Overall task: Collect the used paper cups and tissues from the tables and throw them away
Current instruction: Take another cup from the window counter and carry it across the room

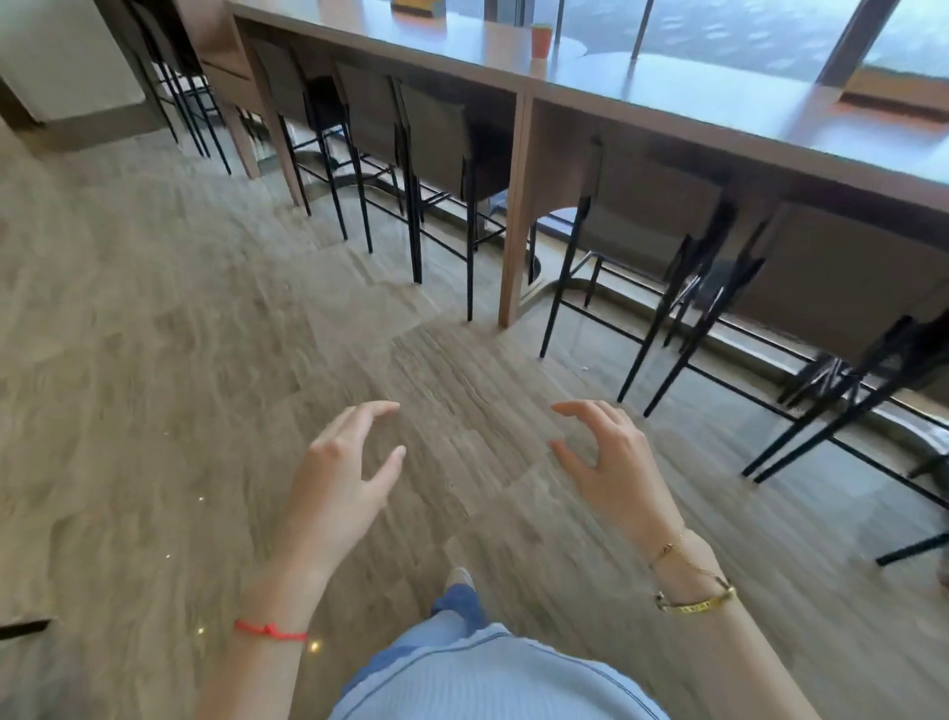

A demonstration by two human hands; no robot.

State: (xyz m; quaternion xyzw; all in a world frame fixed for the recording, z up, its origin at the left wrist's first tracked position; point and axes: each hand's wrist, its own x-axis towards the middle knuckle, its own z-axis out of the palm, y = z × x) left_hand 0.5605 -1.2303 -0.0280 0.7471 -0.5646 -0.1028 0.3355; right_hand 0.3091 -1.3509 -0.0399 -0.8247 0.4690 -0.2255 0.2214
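An orange paper cup [541,41] stands upright on the long wooden counter table [719,103] by the window, far ahead and above my hands. My left hand [339,473] hovers over the floor at lower centre, fingers spread and curled, holding nothing. My right hand [611,462] is level with it to the right, also with fingers apart and nothing in it. Both hands are well short of the table. No tissue is visible in this view.
Black-legged bar stools [436,154] are tucked under the counter along its whole length, and more stools [821,288] stand at the right. A yellow object [416,5] sits at the counter's far end. Wood-look floor [205,334] stretches to the left.
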